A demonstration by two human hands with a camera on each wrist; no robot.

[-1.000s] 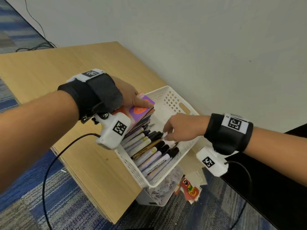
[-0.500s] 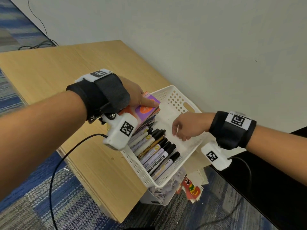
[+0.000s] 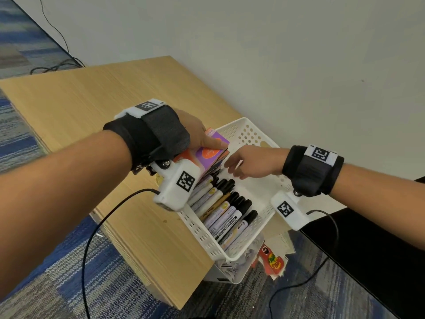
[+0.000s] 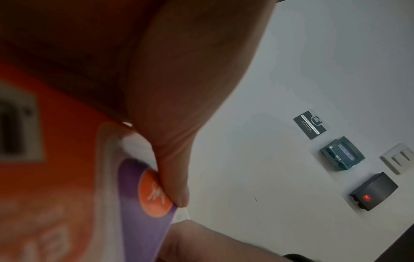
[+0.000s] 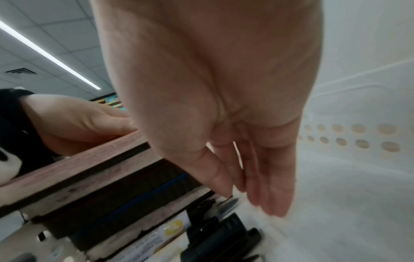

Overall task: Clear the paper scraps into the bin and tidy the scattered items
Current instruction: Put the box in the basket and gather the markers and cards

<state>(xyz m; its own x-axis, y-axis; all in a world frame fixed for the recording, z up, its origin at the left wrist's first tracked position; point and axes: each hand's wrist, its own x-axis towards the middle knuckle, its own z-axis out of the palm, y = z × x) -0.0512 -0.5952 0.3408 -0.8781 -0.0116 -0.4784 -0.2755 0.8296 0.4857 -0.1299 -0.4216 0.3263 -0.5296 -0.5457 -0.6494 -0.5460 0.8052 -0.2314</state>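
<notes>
The left hand [image 3: 195, 132] pinches a stack of stiff, slick cards [image 3: 210, 155] at the near end of the white basket [image 3: 250, 132], above the markers [image 3: 226, 212]. The right hand [image 3: 250, 165], fingers straight and holding nothing, reaches toward the stack's edge, seemingly to square it. The cards look light and liable to fan, so grip across the edges.

- The head view is bright and evenly lit, with soft shadows and straight edges bowed by the wide lens.
- Left wrist view: dim, the close card stack [image 4: 67, 177] blurred, far wall sharp.
- Right wrist view: motion-smeared fingers [image 5: 275, 195]; a ceiling light strip [image 5: 49, 58] glares.
</notes>
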